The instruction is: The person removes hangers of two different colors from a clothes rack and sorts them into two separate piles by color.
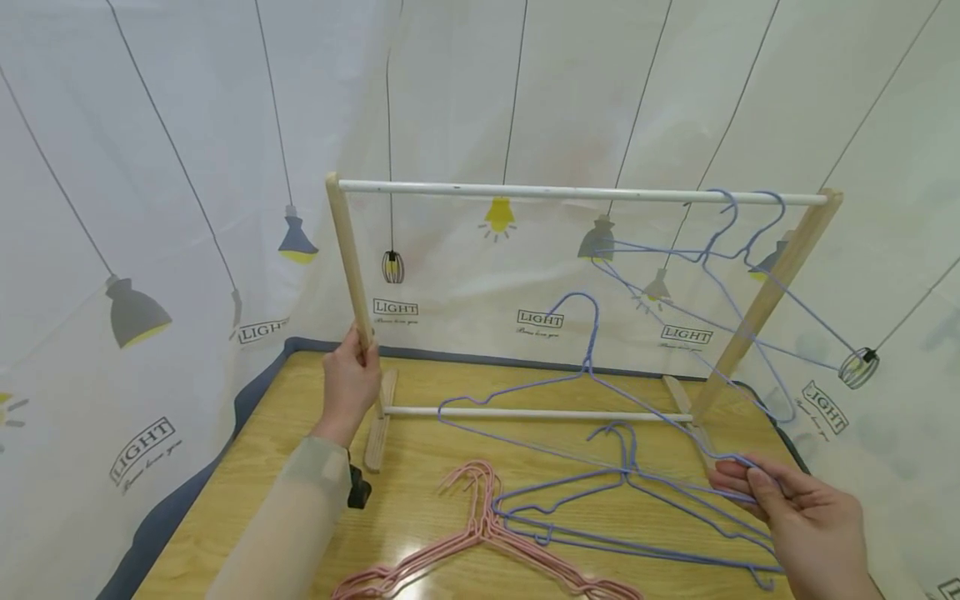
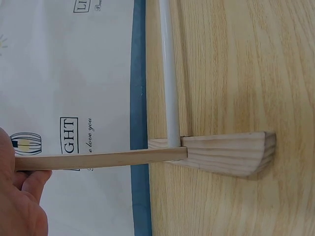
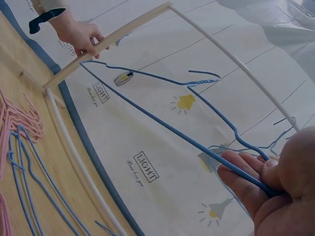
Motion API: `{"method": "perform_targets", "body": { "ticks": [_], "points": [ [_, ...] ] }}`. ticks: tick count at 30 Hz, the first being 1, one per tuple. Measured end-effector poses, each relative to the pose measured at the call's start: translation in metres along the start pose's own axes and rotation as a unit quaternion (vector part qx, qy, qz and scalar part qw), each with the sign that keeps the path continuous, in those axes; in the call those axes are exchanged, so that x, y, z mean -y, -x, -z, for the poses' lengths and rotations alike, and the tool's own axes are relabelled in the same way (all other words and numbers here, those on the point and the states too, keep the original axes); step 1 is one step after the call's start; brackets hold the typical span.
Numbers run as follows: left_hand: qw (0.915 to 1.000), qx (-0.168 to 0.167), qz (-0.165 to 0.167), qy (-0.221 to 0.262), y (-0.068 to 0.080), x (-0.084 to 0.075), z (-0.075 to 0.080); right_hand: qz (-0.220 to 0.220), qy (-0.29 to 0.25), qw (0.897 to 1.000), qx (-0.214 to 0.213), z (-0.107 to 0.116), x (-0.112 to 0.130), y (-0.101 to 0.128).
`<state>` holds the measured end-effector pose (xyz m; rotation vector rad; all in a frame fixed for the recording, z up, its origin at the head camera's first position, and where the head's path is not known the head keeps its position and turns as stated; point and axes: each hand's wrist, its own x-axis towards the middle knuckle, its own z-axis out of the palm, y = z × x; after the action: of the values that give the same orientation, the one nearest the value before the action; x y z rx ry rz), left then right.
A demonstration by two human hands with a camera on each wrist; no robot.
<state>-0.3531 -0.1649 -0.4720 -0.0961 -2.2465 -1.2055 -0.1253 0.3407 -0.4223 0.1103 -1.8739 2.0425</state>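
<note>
My left hand (image 1: 351,382) grips the left wooden post (image 1: 349,258) of a small clothes rack, about midway up. In my right hand (image 1: 813,521) is a blue wire hanger (image 3: 162,127), pinched by one end between thumb and fingers. This hanger is held in front of the rack, its hook upward and below the white top rod (image 1: 517,192). Two more blue hangers (image 1: 750,250) hang from the rod near the right post (image 1: 772,292). In the left wrist view the post (image 2: 98,160) runs down to a wooden foot (image 2: 221,152) on the table.
On the wooden table (image 1: 262,467), several pink hangers (image 1: 480,533) lie stacked at the front, with blue hangers (image 1: 637,550) beside them on the right. A white lower rod (image 1: 525,413) joins the rack's sides. Behind stands a lamp-printed curtain (image 1: 450,100).
</note>
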Motion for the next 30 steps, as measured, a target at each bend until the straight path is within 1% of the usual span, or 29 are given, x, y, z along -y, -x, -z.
{"method": "perform_targets", "body": {
  "ticks": [3,5,7,9,13,15,18,23,25,30],
  "points": [
    [1.0000,0.001,-0.002,0.000,0.000,0.000,0.000,-0.013,0.002,0.999,0.041,-0.001,-0.012,0.005],
    [1.0000,0.002,-0.001,0.001,0.000,0.000,-0.001,-0.022,0.012,0.998,0.053,-0.002,-0.020,0.009],
    [1.0000,0.002,0.000,0.001,0.001,-0.001,-0.001,-0.028,0.015,0.998,0.060,-0.003,-0.027,0.012],
    [1.0000,0.000,-0.002,0.001,0.001,-0.001,-0.001,-0.042,0.016,0.997,0.059,-0.002,-0.031,0.013],
    [1.0000,-0.004,-0.005,0.001,0.001,-0.001,-0.001,-0.066,0.010,0.996,0.060,0.005,-0.037,0.014],
    [1.0000,-0.003,-0.003,0.001,0.001,-0.001,-0.001,-0.078,-0.004,0.995,0.061,0.013,-0.042,0.013],
    [1.0000,0.000,-0.002,0.003,0.000,-0.001,-0.001,-0.106,-0.007,0.992,0.068,0.027,-0.045,0.012],
    [1.0000,0.001,-0.002,-0.001,0.000,-0.001,0.000,-0.159,-0.018,0.985,0.072,0.054,-0.046,0.009],
    [1.0000,0.000,-0.003,-0.003,0.000,-0.001,0.000,-0.180,-0.012,0.982,0.062,0.064,-0.047,0.007],
    [1.0000,-0.001,-0.004,-0.008,0.001,0.001,0.000,-0.228,0.036,0.972,0.034,0.088,-0.052,0.003]
  ]
}}
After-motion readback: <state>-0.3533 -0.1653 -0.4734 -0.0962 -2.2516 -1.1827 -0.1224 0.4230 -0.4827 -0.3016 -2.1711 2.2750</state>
